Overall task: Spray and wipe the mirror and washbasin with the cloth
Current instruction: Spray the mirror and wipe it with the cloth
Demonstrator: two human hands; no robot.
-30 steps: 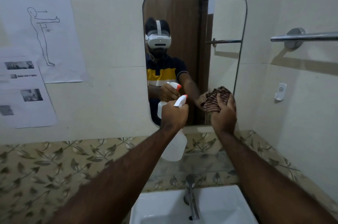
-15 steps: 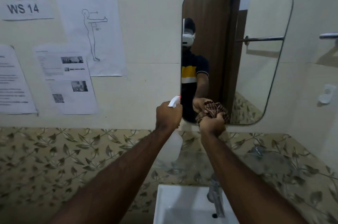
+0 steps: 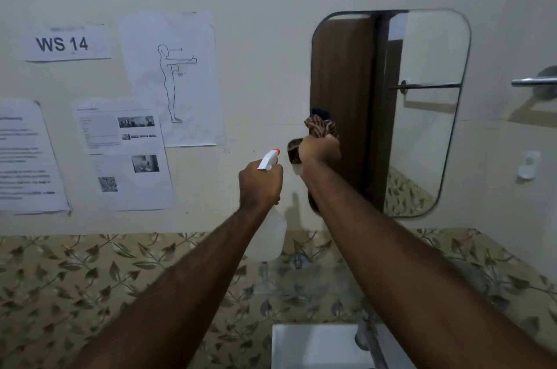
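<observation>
wall: cream, papers (image 3: 168,76) taped left of mirror (image 3: 422,115)
left hand (image 3: 260,184): wrapped around spray bottle (image 3: 272,228)
right hand (image 3: 319,150): clenching cloth (image 3: 319,127) at mirror's left edge

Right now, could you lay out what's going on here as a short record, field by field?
Place: bathroom wall with a mirror above a washbasin
Left hand: closed around a spray bottle, nozzle aimed toward the wall beside the mirror
Right hand: gripping a bunched striped cloth at the mirror's left edge
Wall left of mirror: papers, including a sign reading WS 14 and a standing figure drawing
Right of mirror: metal towel bar
Lower wall: leaf-patterned tiles
Spray mist: none discernible
</observation>
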